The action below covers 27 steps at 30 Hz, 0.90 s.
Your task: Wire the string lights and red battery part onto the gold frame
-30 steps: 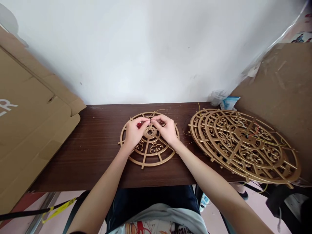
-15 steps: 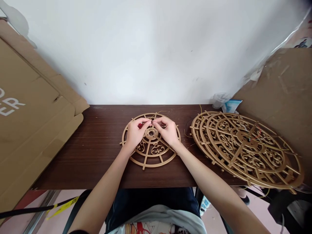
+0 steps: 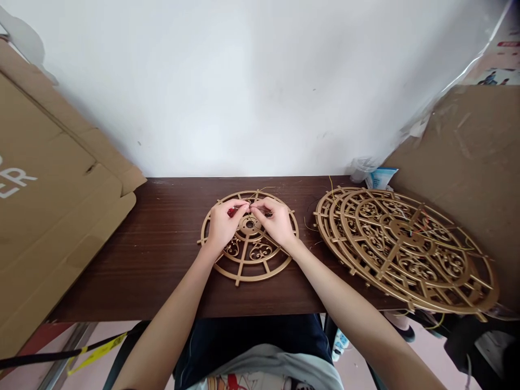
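A round gold openwork frame (image 3: 244,254) with scroll ornaments lies flat on the dark brown table (image 3: 162,254). Over its hub, my left hand (image 3: 222,226) pinches thin wire ends between thumb and forefinger. Fingertip to fingertip with it, my right hand (image 3: 278,222) pinches the same fine wires, which are too small to tell apart. A small red object (image 3: 232,212) shows inside the curl of my left hand, mostly hidden. Behind the hands, a thin yellow wire (image 3: 266,188) runs over the frame's far rim.
Several similar gold frames (image 3: 392,260) are stacked at the right, with loose wires, overhanging the table's front edge. A clear plastic cup (image 3: 361,169) and a blue-white packet (image 3: 381,177) stand behind them. Cardboard (image 3: 52,179) leans in from the left; more cardboard (image 3: 467,162) is at the right.
The whole view has shifted slightly. Both hands keep their pinch over the hub, with only slight movement at the fingertips.
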Each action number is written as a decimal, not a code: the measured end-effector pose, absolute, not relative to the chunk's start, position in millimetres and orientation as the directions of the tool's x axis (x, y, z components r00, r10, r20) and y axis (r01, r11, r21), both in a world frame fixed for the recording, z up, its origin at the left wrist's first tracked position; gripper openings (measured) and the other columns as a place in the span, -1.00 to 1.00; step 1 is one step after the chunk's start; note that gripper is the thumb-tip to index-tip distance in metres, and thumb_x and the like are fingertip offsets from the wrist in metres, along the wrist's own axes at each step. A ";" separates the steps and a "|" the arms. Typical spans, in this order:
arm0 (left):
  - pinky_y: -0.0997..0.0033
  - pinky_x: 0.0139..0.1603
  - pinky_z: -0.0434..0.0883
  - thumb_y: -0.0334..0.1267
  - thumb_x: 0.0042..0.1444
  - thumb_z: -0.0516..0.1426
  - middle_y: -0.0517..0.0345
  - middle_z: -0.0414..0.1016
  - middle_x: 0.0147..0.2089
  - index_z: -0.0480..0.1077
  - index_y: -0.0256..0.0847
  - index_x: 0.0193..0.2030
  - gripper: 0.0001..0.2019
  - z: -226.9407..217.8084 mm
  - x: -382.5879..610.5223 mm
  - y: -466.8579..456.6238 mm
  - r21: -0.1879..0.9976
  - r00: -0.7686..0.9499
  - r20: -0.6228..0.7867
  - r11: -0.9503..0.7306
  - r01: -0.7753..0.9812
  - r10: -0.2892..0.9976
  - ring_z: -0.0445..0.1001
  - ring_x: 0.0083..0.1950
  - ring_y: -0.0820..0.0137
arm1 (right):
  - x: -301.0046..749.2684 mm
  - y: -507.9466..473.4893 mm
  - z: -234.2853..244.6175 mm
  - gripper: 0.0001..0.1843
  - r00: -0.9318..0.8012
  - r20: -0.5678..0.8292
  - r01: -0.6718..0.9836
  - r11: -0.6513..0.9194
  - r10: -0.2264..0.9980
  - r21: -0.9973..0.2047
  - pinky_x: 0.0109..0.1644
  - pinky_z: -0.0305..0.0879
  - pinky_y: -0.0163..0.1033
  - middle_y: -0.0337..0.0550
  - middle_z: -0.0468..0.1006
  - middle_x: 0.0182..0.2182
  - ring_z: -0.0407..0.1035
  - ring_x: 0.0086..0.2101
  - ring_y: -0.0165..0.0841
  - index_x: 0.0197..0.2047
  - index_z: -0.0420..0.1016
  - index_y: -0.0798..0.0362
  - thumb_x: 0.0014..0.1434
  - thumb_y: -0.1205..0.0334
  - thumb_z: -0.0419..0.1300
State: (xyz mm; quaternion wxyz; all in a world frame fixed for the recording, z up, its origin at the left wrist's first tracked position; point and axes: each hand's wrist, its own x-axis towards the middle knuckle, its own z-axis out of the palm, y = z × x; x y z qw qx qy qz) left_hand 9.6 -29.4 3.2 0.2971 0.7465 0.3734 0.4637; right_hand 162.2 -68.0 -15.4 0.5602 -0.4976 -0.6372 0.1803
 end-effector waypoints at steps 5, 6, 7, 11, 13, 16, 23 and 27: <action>0.43 -0.24 0.47 -0.23 0.15 0.16 0.12 0.64 -0.27 0.56 -0.21 -0.28 -0.84 5.2 9.3 -30.8 0.774 0.307 0.472 -0.555 0.305 0.826 0.56 -0.29 0.37 | 161.7 -68.3 -16.1 -0.87 0.112 0.525 0.435 0.433 0.843 -0.789 -0.25 0.30 -0.27 -0.17 0.57 -0.37 0.41 -0.36 -0.35 -0.32 0.55 0.06 0.21 0.24 0.19; 0.43 -0.25 0.47 -0.23 0.14 0.16 0.12 0.64 -0.28 0.56 -0.21 -0.28 -0.84 5.3 9.3 -30.9 0.770 0.308 0.474 -0.558 0.310 0.825 0.56 -0.30 0.37 | 161.8 -68.6 -15.5 -0.86 0.111 0.528 0.437 0.436 0.842 -0.787 -0.26 0.29 -0.28 -0.18 0.56 -0.38 0.40 -0.37 -0.36 -0.32 0.55 0.06 0.21 0.23 0.19; 0.43 -0.25 0.47 -0.23 0.14 0.17 0.12 0.64 -0.28 0.56 -0.21 -0.28 -0.84 5.3 9.4 -31.1 0.766 0.308 0.476 -0.560 0.315 0.824 0.56 -0.31 0.37 | 162.0 -68.9 -14.8 -0.85 0.110 0.532 0.441 0.439 0.839 -0.783 -0.27 0.28 -0.28 -0.18 0.55 -0.39 0.38 -0.38 -0.37 -0.33 0.55 0.06 0.22 0.21 0.19; 0.42 -0.25 0.48 -0.21 0.13 0.18 0.10 0.64 -0.28 0.57 -0.21 -0.28 -0.84 4.9 10.0 -31.5 0.770 0.300 0.479 -0.559 0.307 0.825 0.57 -0.31 0.36 | 163.2 -69.5 -11.6 -0.76 0.101 0.543 0.475 0.439 0.834 -0.763 -0.25 0.26 -0.27 -0.17 0.54 -0.39 0.38 -0.37 -0.35 -0.34 0.53 0.05 0.27 0.11 0.15; 0.39 -0.23 0.49 -0.20 0.13 0.18 0.09 0.64 -0.28 0.56 -0.21 -0.27 -0.83 4.3 10.0 -31.1 0.786 0.296 0.473 -0.549 0.283 0.830 0.59 -0.28 0.33 | 164.0 -69.3 -11.1 -0.66 0.082 0.532 0.507 0.425 0.842 -0.750 -0.24 0.25 -0.26 -0.16 0.53 -0.41 0.39 -0.36 -0.33 -0.36 0.51 0.04 0.33 0.04 0.06; 0.39 -0.21 0.50 -0.18 0.13 0.19 0.07 0.64 -0.28 0.56 -0.23 -0.24 -0.81 3.5 9.1 -29.3 0.812 0.277 0.463 -0.528 0.247 0.842 0.60 -0.27 0.32 | 165.3 -68.8 -12.0 -0.54 0.047 0.525 0.569 0.409 0.850 -0.713 -0.19 0.24 -0.22 -0.13 0.53 -0.41 0.39 -0.35 -0.30 -0.38 0.48 0.02 0.39 -0.02 -0.07; 0.43 -0.22 0.49 -0.18 0.12 0.21 0.09 0.64 -0.30 0.56 -0.24 -0.25 -0.81 4.9 6.9 -26.4 0.825 0.190 0.484 -0.518 0.228 0.854 0.59 -0.27 0.35 | 167.3 -69.2 -12.2 -0.53 0.030 0.518 0.679 0.363 0.855 -0.638 -0.03 0.13 -0.13 -0.15 0.58 -0.33 0.37 -0.22 -0.24 -0.33 0.47 0.00 0.42 0.02 -0.15; 0.41 -0.19 0.49 -0.18 0.12 0.21 0.07 0.64 -0.27 0.56 -0.24 -0.25 -0.82 5.9 8.0 -27.6 0.829 0.180 0.485 -0.516 0.217 0.856 0.60 -0.25 0.34 | 167.1 -68.8 -12.7 -0.56 -0.014 0.520 0.712 0.374 0.854 -0.594 -0.07 0.10 -0.14 -0.16 0.52 -0.41 0.31 -0.27 -0.26 -0.38 0.43 0.02 0.43 0.10 -0.12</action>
